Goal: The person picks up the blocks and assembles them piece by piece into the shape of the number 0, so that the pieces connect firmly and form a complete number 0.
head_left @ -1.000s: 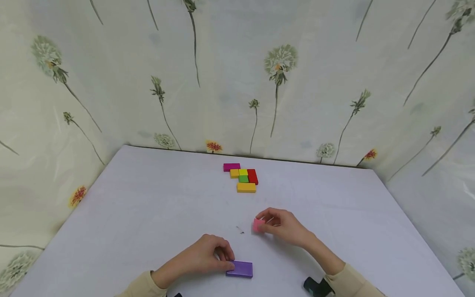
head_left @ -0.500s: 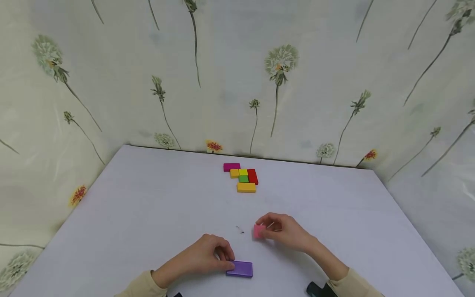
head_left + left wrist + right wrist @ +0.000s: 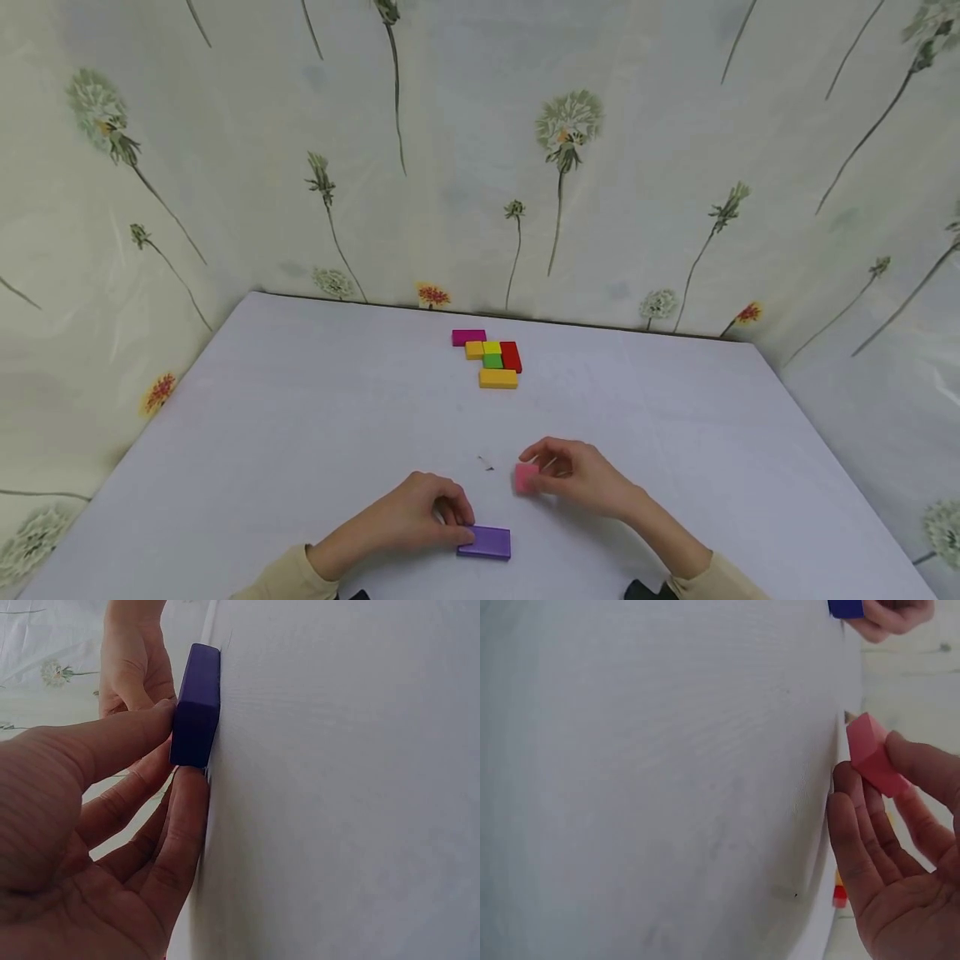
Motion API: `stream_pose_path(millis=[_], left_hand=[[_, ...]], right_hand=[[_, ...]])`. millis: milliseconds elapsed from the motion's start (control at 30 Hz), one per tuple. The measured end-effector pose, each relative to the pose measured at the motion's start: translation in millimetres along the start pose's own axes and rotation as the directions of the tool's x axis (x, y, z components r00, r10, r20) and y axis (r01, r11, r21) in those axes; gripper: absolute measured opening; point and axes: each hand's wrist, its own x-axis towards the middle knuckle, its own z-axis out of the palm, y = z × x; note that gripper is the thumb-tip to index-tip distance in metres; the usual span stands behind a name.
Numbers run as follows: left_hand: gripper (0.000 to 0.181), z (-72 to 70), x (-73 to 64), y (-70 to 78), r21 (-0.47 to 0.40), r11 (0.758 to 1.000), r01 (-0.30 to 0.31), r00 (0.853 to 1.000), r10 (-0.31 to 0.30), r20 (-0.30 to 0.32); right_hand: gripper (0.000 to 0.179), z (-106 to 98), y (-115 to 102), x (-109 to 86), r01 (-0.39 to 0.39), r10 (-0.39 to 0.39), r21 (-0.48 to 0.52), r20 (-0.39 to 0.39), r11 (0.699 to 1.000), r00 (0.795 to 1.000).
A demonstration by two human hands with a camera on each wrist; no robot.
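A flat purple block (image 3: 491,543) lies on the white table near its front. My left hand (image 3: 405,518) holds it by its left end, the thumb on its top face and fingertips at its edge; the left wrist view shows the same block (image 3: 196,709) close up. Ahead and to the right, my right hand (image 3: 588,479) pinches a small pink block (image 3: 527,478) between thumb and fingers. In the right wrist view, the pink block (image 3: 871,754) is tilted above the tabletop, with the other fingers stretched out beneath it.
Toward the back of the white table (image 3: 337,400) lies a group of flat blocks: magenta (image 3: 468,337), small orange (image 3: 474,351), yellow (image 3: 491,347), green (image 3: 492,362), red (image 3: 511,357) and long orange (image 3: 498,379). A flowered curtain (image 3: 465,167) stands behind.
My right hand has drawn the pink block toward the table's front, closer to the purple block. The left hand and the purple block stay in place.
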Motion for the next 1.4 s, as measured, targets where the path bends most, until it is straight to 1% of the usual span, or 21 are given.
stream_pose_path(millis=[100, 267, 400, 733, 967, 1167, 1233, 1400], left_hand=[[0.010, 0.3, 0.0, 0.1, 0.000, 1.000, 0.012, 1.000, -0.012, 0.003], [0.009, 0.1, 0.0, -0.5, -0.007, 1.000, 0.005, 1.000, -0.005, -0.001], [0.009, 0.2, -0.1, -0.6, -0.015, 1.000, 0.005, 1.000, -0.005, 0.001], [0.009, 1.1, 0.2, 2.1, 0.003, 1.000, 0.008, 1.000, -0.008, 0.002], [0.009, -0.1, -1.8, 1.3, 0.015, 1.000, 0.012, 1.000, -0.012, 0.001], [0.010, -0.7, -1.5, -1.3, 0.014, 1.000, 0.023, 1.000, -0.023, 0.005], [0.010, -0.5, -0.6, -2.0, 0.012, 1.000, 0.025, 1.000, -0.025, 0.006], [0.010, -0.4, 1.0, -1.4, 0.008, 1.000, 0.019, 1.000, -0.019, 0.005]], right_hand=[[0.025, 2.2, 0.3, -2.3, -0.003, 0.003, -0.001, 0.006, 1.000, 1.000], [0.023, 4.8, -1.7, -6.3, 0.015, -0.015, 0.000, 0.009, 1.000, 1.000], [0.023, 7.1, -3.6, -9.1, 0.004, -0.004, 0.005, 0.015, 1.000, 1.000], [0.021, 10.8, -1.6, -16.3, 0.041, -0.044, -0.077, -0.040, 0.996, 0.998], [0.021, 11.6, -4.5, -16.8, 0.015, -0.023, -0.121, -0.060, 0.992, 0.998], [0.020, 11.7, -9.7, -17.7, -0.079, 0.072, -0.122, -0.057, 0.989, 0.996], [0.020, 11.9, -10.6, -18.5, -0.098, 0.090, -0.131, -0.061, 0.987, 0.994], [0.020, 12.7, -11.4, -21.4, -0.084, 0.076, -0.176, -0.053, 0.981, 0.996]])
